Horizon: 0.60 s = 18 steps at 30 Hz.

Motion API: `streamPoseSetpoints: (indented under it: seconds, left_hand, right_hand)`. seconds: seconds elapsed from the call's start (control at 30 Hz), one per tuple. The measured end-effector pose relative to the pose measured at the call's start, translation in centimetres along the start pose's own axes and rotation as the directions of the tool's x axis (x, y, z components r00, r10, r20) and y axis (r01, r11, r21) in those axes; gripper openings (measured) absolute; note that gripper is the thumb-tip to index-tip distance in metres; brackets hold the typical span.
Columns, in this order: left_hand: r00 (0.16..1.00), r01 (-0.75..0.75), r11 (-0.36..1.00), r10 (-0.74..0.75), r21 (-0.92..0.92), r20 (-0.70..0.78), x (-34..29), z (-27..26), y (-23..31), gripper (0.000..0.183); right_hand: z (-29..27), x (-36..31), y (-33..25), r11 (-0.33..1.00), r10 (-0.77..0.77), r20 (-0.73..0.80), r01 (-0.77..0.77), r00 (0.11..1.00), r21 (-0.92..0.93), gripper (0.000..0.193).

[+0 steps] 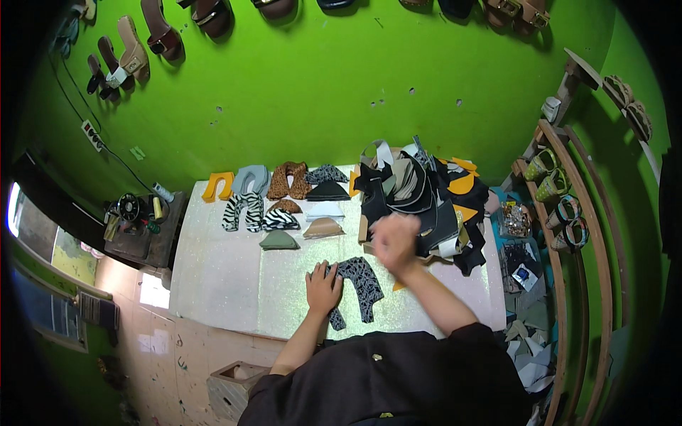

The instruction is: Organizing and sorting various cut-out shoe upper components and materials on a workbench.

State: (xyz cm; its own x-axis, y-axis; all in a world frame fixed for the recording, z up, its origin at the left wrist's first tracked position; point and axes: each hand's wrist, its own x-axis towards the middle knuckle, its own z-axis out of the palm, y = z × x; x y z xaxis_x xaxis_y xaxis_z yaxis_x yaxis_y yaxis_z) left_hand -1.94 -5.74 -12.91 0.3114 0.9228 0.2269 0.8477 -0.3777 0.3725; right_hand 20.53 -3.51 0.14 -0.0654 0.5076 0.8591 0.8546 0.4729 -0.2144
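My left hand (323, 290) lies flat with fingers stretched on the left side of a black-and-grey patterned arch-shaped piece (364, 282), near the table's front edge. In front of the heaped cut scraps, my right hand (396, 243) is raised and smeared by motion, so its fingers and anything in them cannot be made out. The scraps (408, 181), mostly black with grey, white and yellow bits, spill from a cardboard box (364, 228). Farther back are stacked arches: yellow (217, 186), grey-blue (251, 180), leopard (289, 180) and zebra (242, 212). Beside them sit half-moon stacks, including green (279, 240) and tan (324, 227).
The pale table (213, 284) stands against a green wall hung with sandals (162, 32). A sewing machine (131, 209) is at the left. On the right are a wooden rack (579, 248) with sandals and tubs of small parts (516, 219). A wooden stool (238, 387) stands below.
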Motion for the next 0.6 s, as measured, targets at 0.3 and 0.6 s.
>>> streamPoseSetpoints:
  seconds: [0.3,0.6]
  left_hand:
    - [0.978,0.073,0.949,-0.128,-0.307,-0.162,0.2,-1.4,-0.1,0.038]
    - [0.917,-0.056,0.933,-0.093,-0.356,-0.387,2.1,-6.6,2.1,0.027]
  right_hand:
    - [0.1,6.5,18.9,0.661,0.686,0.121,-0.544,0.718,-0.516,0.073]
    - [0.9,7.0,19.4,0.78,0.558,0.013,-0.52,0.83,-0.348,0.024]
